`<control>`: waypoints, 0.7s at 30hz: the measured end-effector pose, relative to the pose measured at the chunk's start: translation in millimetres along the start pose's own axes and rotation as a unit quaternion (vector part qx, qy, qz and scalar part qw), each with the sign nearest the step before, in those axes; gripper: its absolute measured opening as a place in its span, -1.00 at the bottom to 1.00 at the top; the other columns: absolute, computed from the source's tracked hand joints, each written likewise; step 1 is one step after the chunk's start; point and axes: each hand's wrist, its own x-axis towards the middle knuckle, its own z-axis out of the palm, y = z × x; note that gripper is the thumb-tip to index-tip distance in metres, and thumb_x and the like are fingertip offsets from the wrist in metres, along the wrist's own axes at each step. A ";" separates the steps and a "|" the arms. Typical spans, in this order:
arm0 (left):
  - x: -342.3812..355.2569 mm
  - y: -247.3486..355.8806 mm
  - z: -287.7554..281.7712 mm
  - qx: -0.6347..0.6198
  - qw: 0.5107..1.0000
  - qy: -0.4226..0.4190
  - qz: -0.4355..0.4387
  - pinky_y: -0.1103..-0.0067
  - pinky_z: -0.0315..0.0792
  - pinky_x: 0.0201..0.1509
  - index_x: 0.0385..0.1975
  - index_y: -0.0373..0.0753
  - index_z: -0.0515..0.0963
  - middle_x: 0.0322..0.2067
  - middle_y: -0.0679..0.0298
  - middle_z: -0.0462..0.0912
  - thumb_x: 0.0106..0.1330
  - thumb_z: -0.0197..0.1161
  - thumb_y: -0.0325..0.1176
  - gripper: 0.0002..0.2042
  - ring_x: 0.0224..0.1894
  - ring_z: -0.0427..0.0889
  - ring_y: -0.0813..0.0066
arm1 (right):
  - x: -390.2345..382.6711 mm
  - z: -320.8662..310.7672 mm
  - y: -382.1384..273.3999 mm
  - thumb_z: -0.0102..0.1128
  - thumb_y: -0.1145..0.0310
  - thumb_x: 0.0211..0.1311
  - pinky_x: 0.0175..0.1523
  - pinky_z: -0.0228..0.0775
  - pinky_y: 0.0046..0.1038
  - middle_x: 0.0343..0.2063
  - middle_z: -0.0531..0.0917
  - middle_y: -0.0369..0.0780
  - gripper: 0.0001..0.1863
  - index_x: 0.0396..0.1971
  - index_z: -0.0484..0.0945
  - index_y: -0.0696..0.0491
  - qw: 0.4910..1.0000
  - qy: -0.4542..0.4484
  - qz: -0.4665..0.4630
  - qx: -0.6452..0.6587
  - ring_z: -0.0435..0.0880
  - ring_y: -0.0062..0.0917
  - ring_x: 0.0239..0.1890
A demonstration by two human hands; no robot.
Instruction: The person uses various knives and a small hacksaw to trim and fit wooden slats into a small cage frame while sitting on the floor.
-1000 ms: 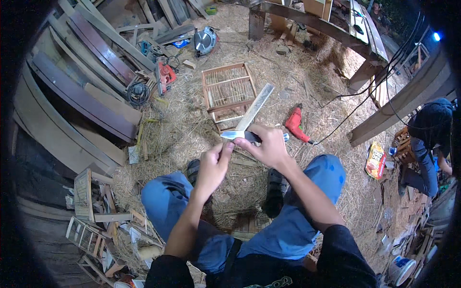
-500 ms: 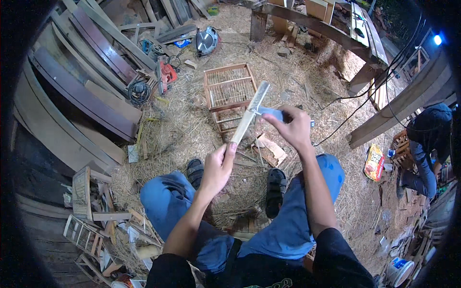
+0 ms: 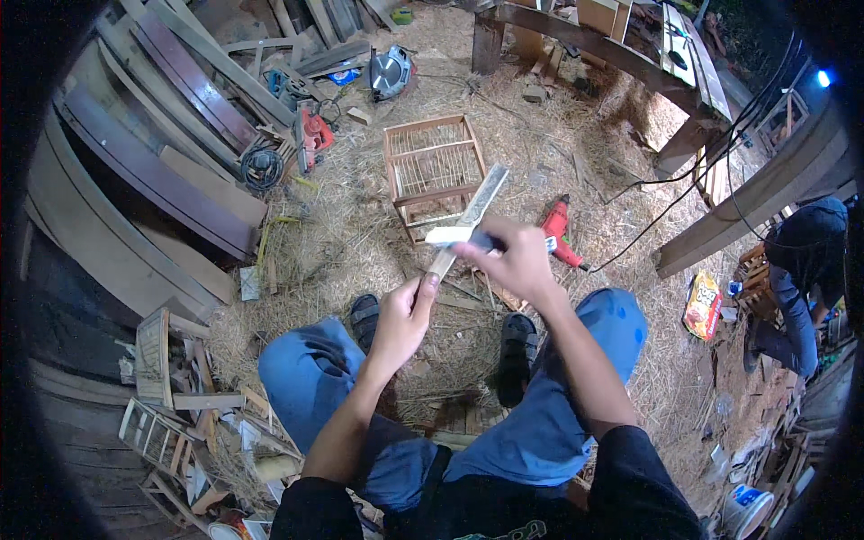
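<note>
Left hand (image 3: 402, 317) gripping the lower end of a pale wood strip (image 3: 481, 202), center frame, strip slanting up to the right. Right hand (image 3: 519, 263) wrapped round the dark handle of a knife (image 3: 448, 236), blade across the strip, can't tell if it's biting. Beyond, on the floor (image 3: 346, 238): red drill (image 3: 559, 234) right of center, barred wooden cage (image 3: 432, 147) upper center, circular saw (image 3: 391, 74) near top
</note>
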 end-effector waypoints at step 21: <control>1.4 -1.3 -35.8 -0.065 0.990 -0.004 -0.122 0.62 0.20 -0.55 -0.50 -0.28 0.48 -0.69 0.49 0.31 0.55 0.04 -0.08 -0.58 -0.62 0.28 0.73 | -24.5 -24.6 34.1 0.35 0.07 0.24 -0.44 0.35 -0.39 -0.63 0.61 -0.09 -0.60 -0.34 0.67 0.18 0.976 0.092 0.184 -0.070 0.53 -0.48 -0.61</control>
